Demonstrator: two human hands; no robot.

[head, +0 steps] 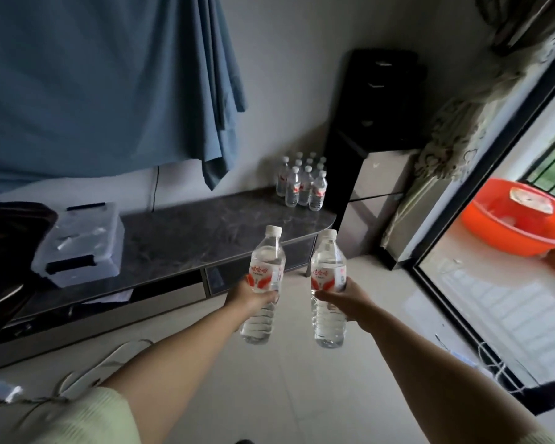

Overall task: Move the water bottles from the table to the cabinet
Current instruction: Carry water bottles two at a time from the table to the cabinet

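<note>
My left hand (252, 296) grips a clear water bottle (265, 270) with a white cap and red label around its middle. My right hand (345, 299) grips a second, matching bottle (329, 270) the same way. Both bottles are upright and held out over the floor in front of a low dark marble-topped cabinet (205, 232). Several more water bottles (303, 184) stand grouped at the cabinet top's far right end, against the wall.
A clear plastic box (80, 241) with black latches sits on the cabinet's left part, beside a dark object (7, 245). A tall black drawer unit (378, 123) stands right of the cabinet. A glass sliding door (481, 245) and an orange basin (519, 219) lie right. Cables (103, 363) trail on the floor.
</note>
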